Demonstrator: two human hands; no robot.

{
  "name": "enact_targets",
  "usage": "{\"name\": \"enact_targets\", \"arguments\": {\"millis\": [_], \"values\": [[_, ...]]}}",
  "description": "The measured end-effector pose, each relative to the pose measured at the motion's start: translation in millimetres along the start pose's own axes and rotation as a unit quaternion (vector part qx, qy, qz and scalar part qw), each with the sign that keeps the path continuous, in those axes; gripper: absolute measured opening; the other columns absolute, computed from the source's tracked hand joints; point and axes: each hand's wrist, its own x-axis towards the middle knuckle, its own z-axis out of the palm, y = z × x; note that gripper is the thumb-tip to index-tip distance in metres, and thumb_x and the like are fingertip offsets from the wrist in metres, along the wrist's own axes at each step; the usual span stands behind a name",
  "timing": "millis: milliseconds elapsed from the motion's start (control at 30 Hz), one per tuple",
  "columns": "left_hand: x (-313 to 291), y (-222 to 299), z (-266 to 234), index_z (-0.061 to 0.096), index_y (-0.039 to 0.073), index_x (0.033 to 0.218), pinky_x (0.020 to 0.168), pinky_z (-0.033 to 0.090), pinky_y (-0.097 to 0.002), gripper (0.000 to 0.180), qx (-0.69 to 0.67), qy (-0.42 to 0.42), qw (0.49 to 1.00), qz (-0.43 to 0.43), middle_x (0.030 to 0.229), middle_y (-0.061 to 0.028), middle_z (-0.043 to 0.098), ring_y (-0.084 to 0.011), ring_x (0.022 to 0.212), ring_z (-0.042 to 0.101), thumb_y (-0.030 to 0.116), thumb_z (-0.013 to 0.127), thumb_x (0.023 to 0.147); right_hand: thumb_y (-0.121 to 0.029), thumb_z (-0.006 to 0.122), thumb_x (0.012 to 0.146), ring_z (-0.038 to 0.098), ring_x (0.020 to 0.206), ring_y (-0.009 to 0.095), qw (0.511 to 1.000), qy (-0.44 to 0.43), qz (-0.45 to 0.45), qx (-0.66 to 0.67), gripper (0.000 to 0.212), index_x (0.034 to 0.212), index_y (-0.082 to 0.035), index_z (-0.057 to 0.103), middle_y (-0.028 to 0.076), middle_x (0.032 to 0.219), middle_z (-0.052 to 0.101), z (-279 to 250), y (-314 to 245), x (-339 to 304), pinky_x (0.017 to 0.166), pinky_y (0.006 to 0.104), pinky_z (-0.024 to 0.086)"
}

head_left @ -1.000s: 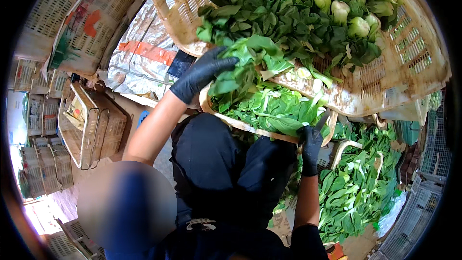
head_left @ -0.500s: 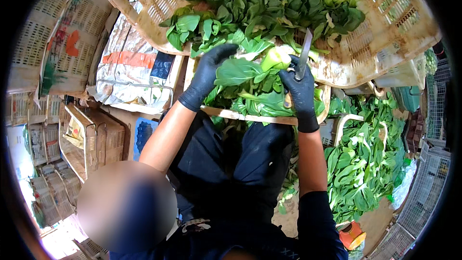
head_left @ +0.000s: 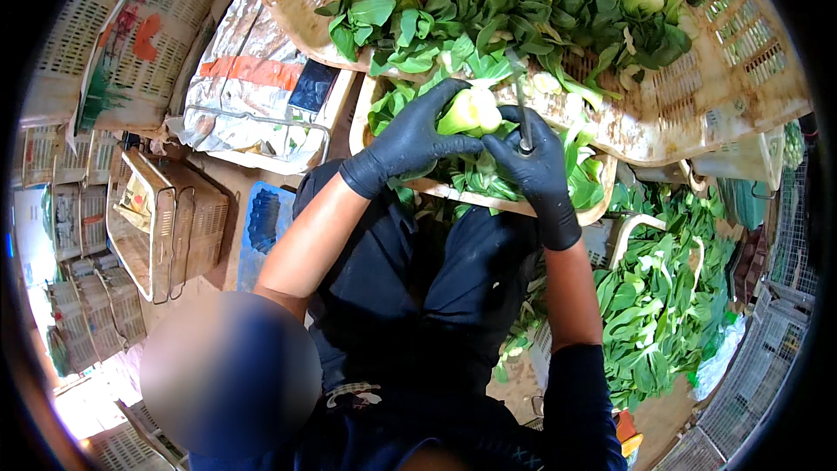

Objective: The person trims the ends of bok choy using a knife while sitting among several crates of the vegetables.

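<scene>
My left hand, in a black glove, is closed around a head of bok choy, its pale cut base turned upward and to the right. My right hand, also gloved in black, grips a knife with its blade pointing away from me; most of the handle is hidden in the fist. The right fingertips are close to the bok choy's base, but whether they touch it I cannot tell. Below both hands, loose leaves lie in a cream crate in front of my knees.
Beyond my hands a tilted cream basket holds several trimmed bok choy. At the right, a large heap of leafy greens lies low down. To the left stand a blue crate, a covered stack with a phone and a beige basket.
My left hand has moved right and closed around the bok choy, which now shows its base more toward me. The knife has shifted left with my right hand. The whole view has swung slightly.
</scene>
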Motion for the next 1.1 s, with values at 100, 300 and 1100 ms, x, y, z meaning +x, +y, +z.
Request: {"name": "enact_targets", "arguments": {"millis": [100,300,1100], "values": [[1,-1,1,0.043,0.001,0.124,0.091,0.041,-0.0341,0.071,0.018,-0.044,0.999,0.011,0.115,-0.016,0.054,-0.0224,0.108,0.052,0.027,0.077,0.067,-0.017,0.072,0.067,0.055,0.058,0.021,0.993,0.009,-0.05,-0.105,0.041,0.101,-0.004,0.055,0.011,0.083,0.061,-3,-7,0,0.06,0.0308,0.047],[0,6,-2,0.047,0.001,0.118,0.088,0.042,-0.0301,0.061,-0.031,-0.121,0.991,-0.039,0.11,-0.012,0.057,-0.0174,0.102,0.053,0.023,0.076,0.069,-0.017,0.065,0.065,0.056,0.062,0.031,0.982,-0.101,-0.01,-0.158,0.028,0.087,-0.003,0.056,0.015,0.077,0.059,-27,-20,7,0.06,0.0356,0.045],[-15,-6,-15,0.04,-0.008,0.124,0.095,0.036,-0.0318,0.076,-0.128,-0.029,0.991,0.012,0.12,-0.0165,0.05,-0.0202,0.112,0.047,0.027,0.078,0.067,-0.027,0.061,0.073,0.057,0.062,0.032,0.915,-0.033,-0.129,-0.38,0.018,0.068,-0.01,0.057,0.01,0.067,0.057,-10,-35,-7,0.053,0.0404,0.045]]}}
